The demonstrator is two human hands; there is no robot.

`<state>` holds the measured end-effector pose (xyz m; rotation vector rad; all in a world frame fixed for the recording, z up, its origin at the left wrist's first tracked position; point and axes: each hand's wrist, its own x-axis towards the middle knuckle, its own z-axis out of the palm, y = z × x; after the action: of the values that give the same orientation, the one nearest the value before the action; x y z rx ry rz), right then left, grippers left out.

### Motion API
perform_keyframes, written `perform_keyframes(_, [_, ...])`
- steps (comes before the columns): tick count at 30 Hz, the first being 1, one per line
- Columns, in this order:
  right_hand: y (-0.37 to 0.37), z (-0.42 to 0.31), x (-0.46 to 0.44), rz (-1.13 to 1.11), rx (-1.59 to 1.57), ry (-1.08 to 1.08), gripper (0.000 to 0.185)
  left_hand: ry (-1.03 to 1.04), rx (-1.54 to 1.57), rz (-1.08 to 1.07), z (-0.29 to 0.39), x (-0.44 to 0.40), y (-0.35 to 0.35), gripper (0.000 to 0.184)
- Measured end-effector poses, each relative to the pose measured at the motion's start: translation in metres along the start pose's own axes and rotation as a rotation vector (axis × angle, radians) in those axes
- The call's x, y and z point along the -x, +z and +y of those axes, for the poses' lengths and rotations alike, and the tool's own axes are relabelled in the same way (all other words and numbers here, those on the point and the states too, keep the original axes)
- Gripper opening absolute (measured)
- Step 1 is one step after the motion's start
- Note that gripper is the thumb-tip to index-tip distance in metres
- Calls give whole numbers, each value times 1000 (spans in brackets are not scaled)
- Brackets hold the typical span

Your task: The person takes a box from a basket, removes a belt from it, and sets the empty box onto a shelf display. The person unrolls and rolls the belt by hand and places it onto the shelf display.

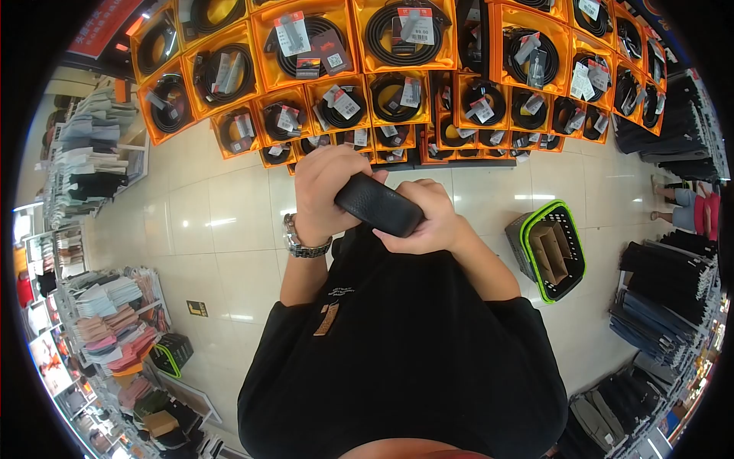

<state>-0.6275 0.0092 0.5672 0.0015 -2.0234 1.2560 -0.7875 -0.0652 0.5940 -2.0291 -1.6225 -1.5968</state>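
A black leather belt [380, 205], apparently rolled into a coil, is held between both my hands in front of my chest. My left hand [329, 180], with a metal watch [306, 246] on its wrist, is closed over the belt's left end. Around the other end curl the fingers and thumb of my right hand [433, 218]. The belt's pebbled outer face points up at me, and its buckle does not show. Just beyond my hands, several orange boxes [357, 47] hold coiled black belts [405, 37] with price tags.
A grey basket with a green rim [522, 249] stands on the tiled floor [489, 200] to my right, with cardboard inside. Another basket [171, 356] is at left. Clothing racks [92, 176] line both sides. A person in pink [706, 216] is at far right.
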Motion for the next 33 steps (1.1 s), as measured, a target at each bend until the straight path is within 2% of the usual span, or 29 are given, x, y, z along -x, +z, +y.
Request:
perform_keyframes(10, [0,-8,-4,-47,-10,82,32,-56,156,-145,-1,0,-7,23])
perform_keyframes(22, [-1,-7,-1,25,-44,156,34,66,-69,-152,6,-5,-2,23])
perform_keyframes(24, [-3,-8,0,-25,-55,250,32,123,-166,-156,8,-7,-2,22])
perform_keyframes(31, [2,-2,1,15,-31,267,36,137,-153,-131,-1,-5,-3,25])
perform_keyframes(33, [1,2,0,56,-41,159,38,61,-104,-59,-3,-3,-1,25])
